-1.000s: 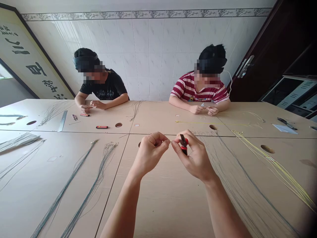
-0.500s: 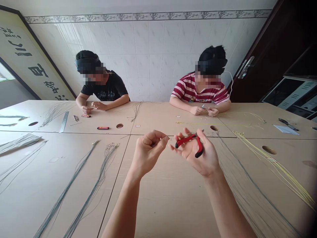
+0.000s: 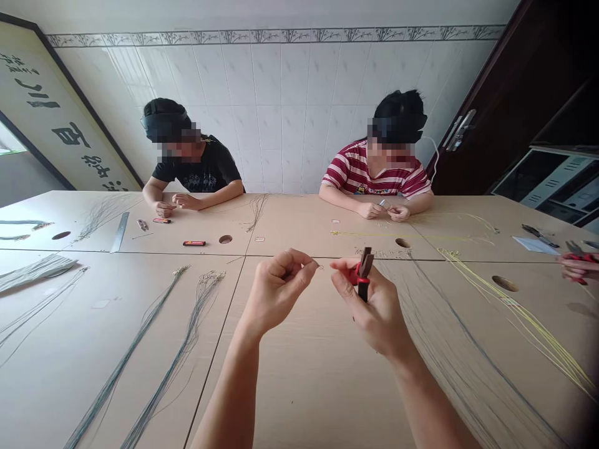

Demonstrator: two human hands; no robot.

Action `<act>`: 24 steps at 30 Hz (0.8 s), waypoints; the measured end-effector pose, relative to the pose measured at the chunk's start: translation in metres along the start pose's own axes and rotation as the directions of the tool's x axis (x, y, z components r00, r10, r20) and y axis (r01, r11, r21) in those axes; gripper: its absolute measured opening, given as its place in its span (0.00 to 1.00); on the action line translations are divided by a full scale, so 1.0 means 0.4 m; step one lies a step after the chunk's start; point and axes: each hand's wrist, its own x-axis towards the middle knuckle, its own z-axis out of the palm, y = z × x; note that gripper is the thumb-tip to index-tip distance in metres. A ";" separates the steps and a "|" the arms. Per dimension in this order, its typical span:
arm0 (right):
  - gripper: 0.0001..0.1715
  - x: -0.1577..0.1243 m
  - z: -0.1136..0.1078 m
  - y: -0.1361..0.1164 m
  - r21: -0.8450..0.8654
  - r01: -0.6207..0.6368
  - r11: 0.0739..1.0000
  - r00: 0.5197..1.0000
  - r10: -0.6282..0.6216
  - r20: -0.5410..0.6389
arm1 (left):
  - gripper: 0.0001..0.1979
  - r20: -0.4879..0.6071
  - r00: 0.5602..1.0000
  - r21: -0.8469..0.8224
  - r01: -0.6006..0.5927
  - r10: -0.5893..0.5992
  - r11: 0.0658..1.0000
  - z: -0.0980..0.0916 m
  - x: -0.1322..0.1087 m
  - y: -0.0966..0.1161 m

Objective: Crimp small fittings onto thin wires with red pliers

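Note:
Above the middle of the table, my left hand (image 3: 283,290) pinches a thin cord whose small looped end (image 3: 320,267) pokes out past the fingertips. A short gap to the right, my right hand (image 3: 374,305) is closed around red-and-black handled pliers (image 3: 364,271), their metal jaws pointing up and away from me. The rest of the cord in my left hand is too fine to make out. Bundles of grey-blue cords (image 3: 175,355) with metal ends lie to the left of my arms. Fine grey cords (image 3: 461,318) and yellow cords (image 3: 528,321) lie to the right.
Two people (image 3: 191,162) sit across the table (image 3: 299,386). Another person's hand with red-handled pliers (image 3: 580,257) shows at the right edge. A metal ruler (image 3: 120,232), a red-and-black marker-like item (image 3: 194,243) and round table holes (image 3: 505,284) lie around.
The pliers have turned in my right hand from lying loosely on the open palm to upright in closed fingers. Another person's hand with pliers has appeared at the right edge.

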 end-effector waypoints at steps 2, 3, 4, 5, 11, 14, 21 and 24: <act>0.08 0.008 0.005 -0.003 -0.020 0.051 0.998 0.998 -0.052 -0.020 | 0.12 0.055 0.998 0.000 0.001 -0.001 1.000 0.003 0.000 0.001; 0.07 0.010 0.007 -0.004 -0.023 0.054 0.998 0.998 -0.054 -0.015 | 0.12 0.071 0.997 0.000 0.001 -0.001 1.000 0.005 -0.001 0.001; 0.07 0.012 0.008 -0.004 -0.026 0.050 0.998 0.999 -0.050 -0.008 | 0.12 0.083 0.997 0.000 0.001 -0.001 1.000 0.006 -0.001 0.002; 0.08 0.012 0.009 -0.004 -0.028 0.046 0.999 0.999 -0.046 -0.004 | 0.12 0.090 0.996 -0.001 0.000 0.000 1.000 0.008 -0.001 0.002; 0.10 0.006 0.007 0.006 -0.072 0.042 0.996 0.999 -0.041 0.022 | 0.13 0.100 0.995 -0.024 0.004 -0.001 1.000 0.011 -0.002 0.003; 0.09 0.005 0.007 0.005 -0.095 0.067 0.993 0.998 -0.066 0.015 | 0.12 0.107 0.994 -0.046 0.006 -0.001 0.999 0.011 -0.003 0.009; 0.09 0.002 0.006 -0.007 -0.172 0.152 0.973 0.988 -0.149 0.028 | 0.08 0.127 0.992 -0.094 0.023 -0.011 0.995 0.010 -0.002 0.019; 0.07 0.000 0.004 -0.007 -0.176 0.158 0.972 0.987 -0.153 0.040 | 0.08 0.148 0.989 -0.107 0.018 -0.002 0.994 0.007 -0.001 0.016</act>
